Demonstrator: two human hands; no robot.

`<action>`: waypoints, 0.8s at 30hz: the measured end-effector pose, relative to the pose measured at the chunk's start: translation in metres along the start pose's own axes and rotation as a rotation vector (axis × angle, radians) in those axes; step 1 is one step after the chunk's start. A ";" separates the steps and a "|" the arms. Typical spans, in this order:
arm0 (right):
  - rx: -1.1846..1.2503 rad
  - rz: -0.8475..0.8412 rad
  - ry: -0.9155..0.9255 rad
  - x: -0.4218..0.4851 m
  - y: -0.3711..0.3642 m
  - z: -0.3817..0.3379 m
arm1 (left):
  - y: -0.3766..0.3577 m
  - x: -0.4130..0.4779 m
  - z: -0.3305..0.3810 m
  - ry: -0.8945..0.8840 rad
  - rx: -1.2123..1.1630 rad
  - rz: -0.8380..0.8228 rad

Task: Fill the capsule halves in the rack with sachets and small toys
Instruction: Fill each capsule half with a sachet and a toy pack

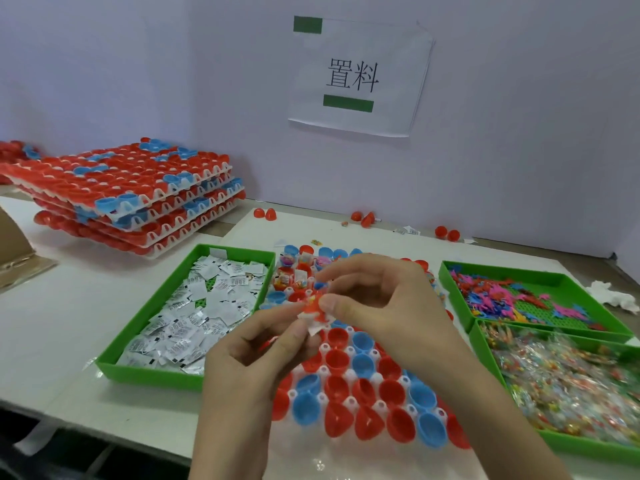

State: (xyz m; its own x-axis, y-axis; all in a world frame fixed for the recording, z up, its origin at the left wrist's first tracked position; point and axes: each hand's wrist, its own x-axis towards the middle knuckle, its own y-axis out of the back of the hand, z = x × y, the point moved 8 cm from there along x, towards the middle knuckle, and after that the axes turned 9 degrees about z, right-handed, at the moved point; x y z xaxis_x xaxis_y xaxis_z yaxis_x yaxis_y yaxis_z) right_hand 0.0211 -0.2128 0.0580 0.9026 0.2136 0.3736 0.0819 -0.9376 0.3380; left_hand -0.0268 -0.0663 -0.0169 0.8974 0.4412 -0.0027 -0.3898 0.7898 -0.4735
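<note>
Left hand (259,344) and right hand (381,306) both pinch one sachet (316,325) (toy part blurred) just above the rack (350,375). Risk: loose pinch, it drops into a filled half (283,279) beyond the fingertips.

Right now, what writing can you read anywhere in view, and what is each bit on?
"置料": on the paper sheet taped to the wall.
Black print on the sachets in the left tray: too small to read.
Print on the scraps by the wall: blurred.
On the red-and-white item pinched by the left hand and right hand: nothing legible.
No other text shows.
</note>
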 end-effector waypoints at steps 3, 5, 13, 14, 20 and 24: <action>-0.124 0.090 0.012 0.021 0.015 0.012 | 0.010 0.001 0.007 -0.023 -0.056 0.079; -0.263 0.133 0.005 0.034 0.025 0.026 | 0.018 0.001 0.013 -0.059 -0.079 0.137; -0.587 -0.007 -0.004 0.049 0.005 0.074 | 0.030 0.003 0.016 -0.110 -0.046 0.215; -0.596 -0.010 0.008 0.050 0.001 0.076 | 0.030 0.003 0.016 -0.113 -0.038 0.212; -0.654 -0.116 -0.012 0.047 -0.017 0.090 | 0.035 0.005 0.016 -0.131 -0.049 0.222; -0.700 -0.150 -0.003 0.047 -0.024 0.091 | 0.039 0.005 0.019 -0.152 -0.046 0.241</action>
State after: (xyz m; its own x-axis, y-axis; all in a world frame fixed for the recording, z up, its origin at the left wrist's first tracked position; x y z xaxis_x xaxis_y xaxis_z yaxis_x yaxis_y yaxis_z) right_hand 0.0999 -0.2050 -0.0111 0.9042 0.3246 0.2774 -0.0839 -0.5021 0.8607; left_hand -0.0414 -0.0249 -0.0192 0.7374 0.6754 0.0106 -0.5749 0.6357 -0.5152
